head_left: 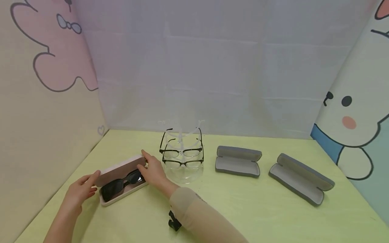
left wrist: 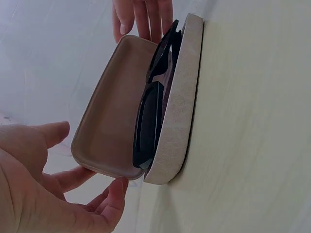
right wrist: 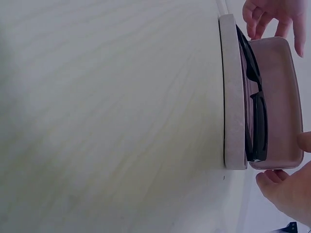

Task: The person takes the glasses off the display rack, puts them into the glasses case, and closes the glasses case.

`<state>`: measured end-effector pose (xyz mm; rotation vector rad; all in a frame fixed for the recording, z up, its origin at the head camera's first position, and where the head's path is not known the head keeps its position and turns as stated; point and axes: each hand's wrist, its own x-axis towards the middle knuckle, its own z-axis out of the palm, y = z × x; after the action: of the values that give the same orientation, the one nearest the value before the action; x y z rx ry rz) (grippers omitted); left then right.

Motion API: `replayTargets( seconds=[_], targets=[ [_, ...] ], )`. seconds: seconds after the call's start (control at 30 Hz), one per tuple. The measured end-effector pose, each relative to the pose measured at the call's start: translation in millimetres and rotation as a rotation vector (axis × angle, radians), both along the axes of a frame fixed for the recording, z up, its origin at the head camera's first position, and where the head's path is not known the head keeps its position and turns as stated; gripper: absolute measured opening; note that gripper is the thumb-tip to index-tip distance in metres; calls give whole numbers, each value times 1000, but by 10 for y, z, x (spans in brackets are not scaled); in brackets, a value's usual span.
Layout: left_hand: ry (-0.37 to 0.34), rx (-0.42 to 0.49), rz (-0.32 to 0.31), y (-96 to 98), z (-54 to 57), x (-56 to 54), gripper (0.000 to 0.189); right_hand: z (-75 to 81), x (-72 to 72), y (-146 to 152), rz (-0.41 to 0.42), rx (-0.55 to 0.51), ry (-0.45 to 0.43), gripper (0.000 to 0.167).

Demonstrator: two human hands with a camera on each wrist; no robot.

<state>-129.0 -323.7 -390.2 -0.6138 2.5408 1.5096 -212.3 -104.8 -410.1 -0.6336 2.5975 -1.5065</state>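
Note:
An open glasses case (head_left: 104, 203) with a pale outside and pinkish-brown lining sits at the left of the table, its lid raised. Black sunglasses (head_left: 123, 184) lie inside it, lenses facing up. At the left end, my left hand (head_left: 79, 189) has its fingertips against the lid (left wrist: 109, 121), thumb held apart in the left wrist view. My right hand (head_left: 155, 170) is at the opposite end, fingers at the lid's corner and its thumb overlapping the lid in the head view. The right wrist view also catches both hands around the lid (right wrist: 277, 102).
Two pairs of black-framed eyeglasses (head_left: 183, 162) hang on a clear display stand (head_left: 186, 177) beside my right hand. Two grey glasses cases, one central (head_left: 237, 165) and one farther right (head_left: 299, 180), lie open. A small black object (head_left: 174, 221) lies by my right sleeve.

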Motion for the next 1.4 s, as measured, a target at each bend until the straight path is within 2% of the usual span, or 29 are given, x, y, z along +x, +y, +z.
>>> replayTargets(
  seconds=[0.17, 0.33, 0.6, 0.77, 0.97, 1.13, 1.4],
  targets=[
    [-4, -5, 23, -32, -16, -9, 81, -9, 0, 25, 14, 13, 28, 45],
    [-23, -8, 7, -41, -4, -4, 83, 19, -32, 37, 8, -58, -42, 36],
    [-18, -119, 12, -26, 28, 49, 85, 26, -28, 31, -70, -148, -116, 28],
    [-6, -138, 19, -19, 53, 105, 83, 40, -28, 38, -94, -196, -146, 22],
    [13, -220, -8, 16, 62, 157, 78, 74, -18, 71, -83, -167, -122, 12],
    [-5, -226, -37, 6, 63, 197, 77, 61, -16, 95, -70, -146, -124, 6],
    [37, -239, -74, 42, 43, 233, 72, 70, -27, 146, -63, -131, -145, 10]
  ],
)
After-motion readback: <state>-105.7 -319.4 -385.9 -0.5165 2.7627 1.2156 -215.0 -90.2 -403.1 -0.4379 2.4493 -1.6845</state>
